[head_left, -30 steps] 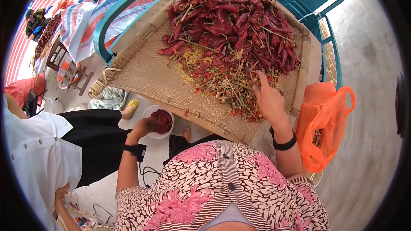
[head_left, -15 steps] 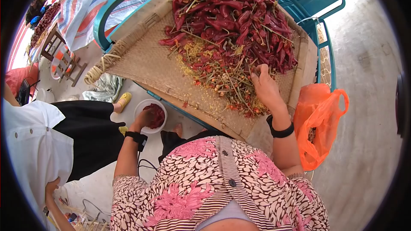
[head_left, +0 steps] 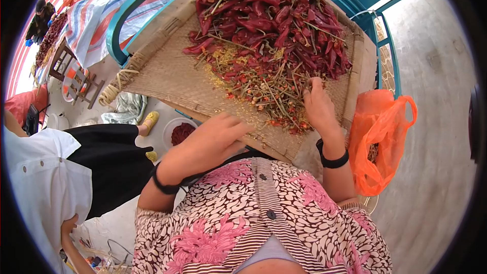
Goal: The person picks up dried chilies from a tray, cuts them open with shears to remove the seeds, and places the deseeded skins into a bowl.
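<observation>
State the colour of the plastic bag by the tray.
The plastic bag is orange; clearest in head view.

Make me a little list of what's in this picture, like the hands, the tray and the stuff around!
Left hand: above the near edge of the woven tray
Right hand: fingers among the stems and seeds
Pile: dried red chillies, on the tray's far side
Floor: white bowl of chillies
Right side: orange bag
Left side: a person in a white shirt
</observation>
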{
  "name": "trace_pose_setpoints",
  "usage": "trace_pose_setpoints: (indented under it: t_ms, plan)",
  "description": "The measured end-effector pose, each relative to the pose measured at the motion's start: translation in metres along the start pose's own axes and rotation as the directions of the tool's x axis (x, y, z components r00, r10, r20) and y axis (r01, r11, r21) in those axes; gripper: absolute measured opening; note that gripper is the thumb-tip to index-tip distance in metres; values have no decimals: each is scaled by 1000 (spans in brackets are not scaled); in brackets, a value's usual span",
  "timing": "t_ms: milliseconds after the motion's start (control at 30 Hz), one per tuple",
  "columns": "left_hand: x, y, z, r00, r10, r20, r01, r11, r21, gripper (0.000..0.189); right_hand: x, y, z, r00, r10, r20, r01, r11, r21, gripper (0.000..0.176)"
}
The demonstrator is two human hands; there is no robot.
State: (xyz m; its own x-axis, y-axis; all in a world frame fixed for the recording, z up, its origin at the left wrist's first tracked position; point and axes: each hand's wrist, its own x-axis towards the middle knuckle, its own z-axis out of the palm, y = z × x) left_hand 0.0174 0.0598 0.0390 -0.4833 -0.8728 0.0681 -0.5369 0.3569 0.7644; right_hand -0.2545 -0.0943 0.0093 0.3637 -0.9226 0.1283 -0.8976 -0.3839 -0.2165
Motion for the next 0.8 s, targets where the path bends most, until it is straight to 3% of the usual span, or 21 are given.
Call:
trace_pose_setpoints:
  t_ms: [33,133,233,300,500,567,667,800]
  plan:
    - [19,2,3,999,32,-28,-29,995,97,42,-1,3,1,996,-59,-62,58,998,-28,30]
    - [85,-17,27,965,224,-138,-161,917,366,45,2,-14,-5,995,-68,-76,77,990,121,29]
    - [129,-39,54,981,160,-111,-81,853,516,48,6,-11,-3,985,-6,173,0,1000,30,30]
    - [128,-45,49,992,113,-52,-65,827,558,50,2,-3,-7,985,76,153,-67,996,-67,31]
    - [95,-52,23,994,-85,-76,112,851,513,56,-21,35,-19,971,204,126,-181,968,-173,33]
    - [84,-53,17,984,-126,-127,174,840,514,58,-23,32,-32,955,235,178,-218,970,-109,30]
    - [70,-46,17,979,52,-198,76,806,587,55,-29,35,-41,935,310,171,-311,950,-25,24]
    - [56,-11,30,979,185,-80,-128,877,463,42,-24,28,-49,904,426,26,-426,905,8,19]
